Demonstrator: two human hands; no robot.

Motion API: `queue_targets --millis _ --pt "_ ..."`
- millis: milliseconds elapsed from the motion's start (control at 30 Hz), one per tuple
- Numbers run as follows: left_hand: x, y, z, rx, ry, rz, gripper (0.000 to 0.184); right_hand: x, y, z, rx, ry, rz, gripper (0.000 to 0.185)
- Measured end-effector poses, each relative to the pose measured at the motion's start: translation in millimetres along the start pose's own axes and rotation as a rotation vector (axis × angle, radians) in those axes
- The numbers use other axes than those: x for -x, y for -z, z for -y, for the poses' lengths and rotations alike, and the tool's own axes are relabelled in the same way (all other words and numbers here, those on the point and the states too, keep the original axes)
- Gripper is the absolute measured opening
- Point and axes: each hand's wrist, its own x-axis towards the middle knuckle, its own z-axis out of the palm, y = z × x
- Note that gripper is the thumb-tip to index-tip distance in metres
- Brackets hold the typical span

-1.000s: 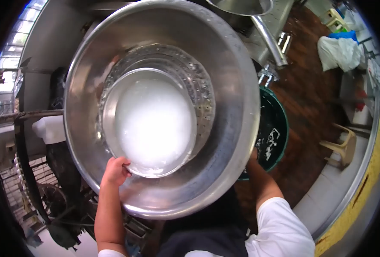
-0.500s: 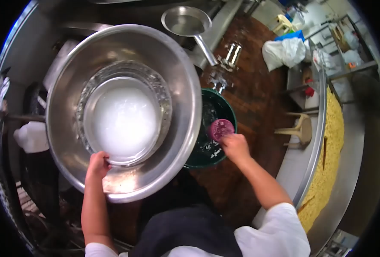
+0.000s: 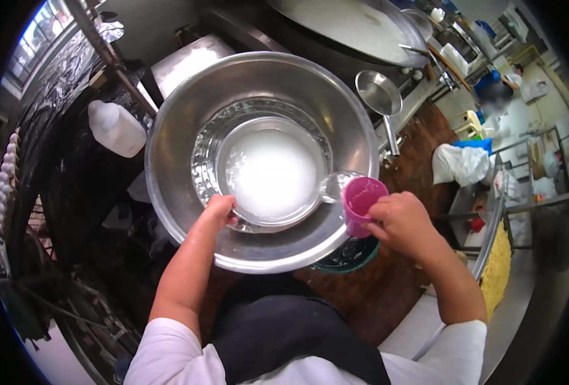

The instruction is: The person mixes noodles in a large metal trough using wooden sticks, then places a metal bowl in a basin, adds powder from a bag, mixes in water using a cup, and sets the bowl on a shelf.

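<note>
My left hand (image 3: 220, 212) grips the near rim of a round metal pot (image 3: 227, 149) that holds cloudy white liquid (image 3: 275, 173). This pot sits inside a wide steel basin (image 3: 185, 115), with clear water around it. In my right hand (image 3: 400, 221) is a pink plastic cup (image 3: 365, 196), tilted left over the basin's right rim. Clear water (image 3: 336, 186) streams from the cup toward the pot's right side. Below the cup, partly hidden by the basin, stands a dark green bucket (image 3: 349, 256) with water in it.
A long-handled pan (image 3: 379, 93) lies beyond the basin at right. Behind it is a large wok (image 3: 349, 25) of whitish liquid. A white jug (image 3: 117, 128) stands at left, a white sack (image 3: 461, 163) at right. Another person (image 3: 514, 77) is at the far right.
My right hand has lifted the pink cup out of the green bucket and up over the basin's rim, and water now pours out. The view has shifted; my left hand keeps its grip.
</note>
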Motion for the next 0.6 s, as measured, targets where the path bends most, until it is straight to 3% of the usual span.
queue_targets --millis 67,167,367,600 --pt "3 -1 -1 -0.025 -0.003 -0.005 0.009 -28 -5 8 0.045 0.044 0.016 0.022" --pt "4 -1 -3 -0.012 -0.01 -0.008 0.009 -68 -11 24 0.183 0.018 0.212 0.036" --pt "-4 -1 3 -0.015 -0.034 0.0 0.017 -120 -14 48 0.25 -0.03 0.456 0.036" --pt "0 -1 1 -0.006 -0.034 0.049 0.014 -148 -15 54 0.213 -0.089 0.552 0.04"
